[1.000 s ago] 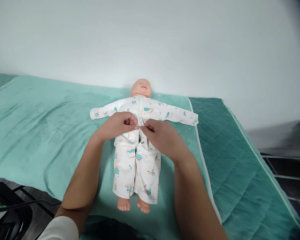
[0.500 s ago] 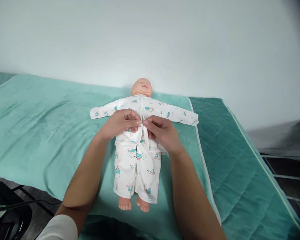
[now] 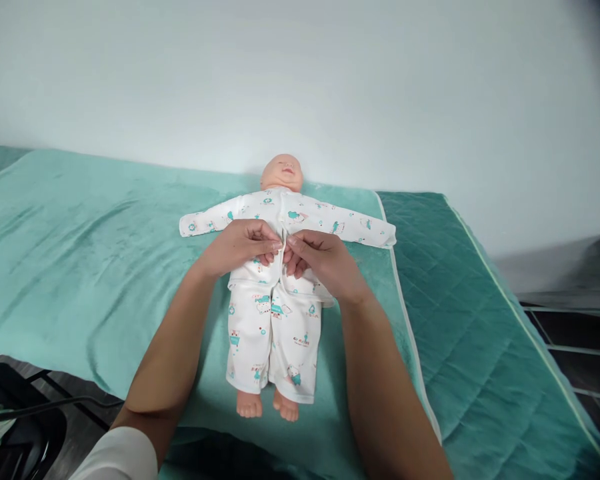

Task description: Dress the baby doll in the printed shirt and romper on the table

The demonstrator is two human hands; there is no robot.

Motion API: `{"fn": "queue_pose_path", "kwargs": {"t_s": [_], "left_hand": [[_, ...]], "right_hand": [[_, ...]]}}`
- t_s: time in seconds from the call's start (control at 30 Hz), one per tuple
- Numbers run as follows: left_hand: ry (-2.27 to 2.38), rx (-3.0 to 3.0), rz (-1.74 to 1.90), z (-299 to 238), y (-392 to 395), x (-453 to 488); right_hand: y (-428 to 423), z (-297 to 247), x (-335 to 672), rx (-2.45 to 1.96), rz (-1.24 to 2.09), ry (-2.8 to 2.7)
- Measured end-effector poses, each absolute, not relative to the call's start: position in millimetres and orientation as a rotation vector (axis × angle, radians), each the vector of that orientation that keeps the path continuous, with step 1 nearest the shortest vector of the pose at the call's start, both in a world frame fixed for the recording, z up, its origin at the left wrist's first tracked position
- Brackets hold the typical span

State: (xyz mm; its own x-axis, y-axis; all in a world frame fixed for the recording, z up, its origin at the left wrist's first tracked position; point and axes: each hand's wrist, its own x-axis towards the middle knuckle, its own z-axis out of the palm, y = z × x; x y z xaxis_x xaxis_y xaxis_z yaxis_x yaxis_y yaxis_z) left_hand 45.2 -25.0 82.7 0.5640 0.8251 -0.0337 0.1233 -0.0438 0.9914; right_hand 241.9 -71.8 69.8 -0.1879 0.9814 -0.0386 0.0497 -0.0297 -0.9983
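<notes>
A baby doll (image 3: 281,172) lies on its back with its arms spread, dressed in a white printed shirt (image 3: 300,207) and matching trousers (image 3: 250,333). Over the doll's belly, my left hand (image 3: 250,245) pinches the front edge of the shirt between thumb and finger. Close beside it, my right hand (image 3: 317,257) pinches the other front edge, its fingertips almost meeting the left ones. The shirt front is joined near the chest, with a small gap at my fingertips. Whatever fastener lies between the fingers is hidden.
A light green blanket (image 3: 105,267) lies under the doll, over a darker quilted cover (image 3: 480,320). A white wall (image 3: 300,80) rises behind. At the lower left is a black chair (image 3: 25,427); a dark rack (image 3: 580,353) stands at the right.
The two front edges of the shirt have come closer together below my fingers. My right fingers have shifted slightly left; my left hand stays almost in place.
</notes>
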Motion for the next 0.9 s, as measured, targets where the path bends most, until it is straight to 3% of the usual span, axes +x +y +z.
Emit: {"fn": "queue_pose_path", "kwargs": {"t_s": [0.9], "left_hand": [[0.946,1.651,0.595,85.9,-28.4,44.6]], "right_hand": [[-71.5,63.5,242.2,-1.213,1.356,-1.341]]}}
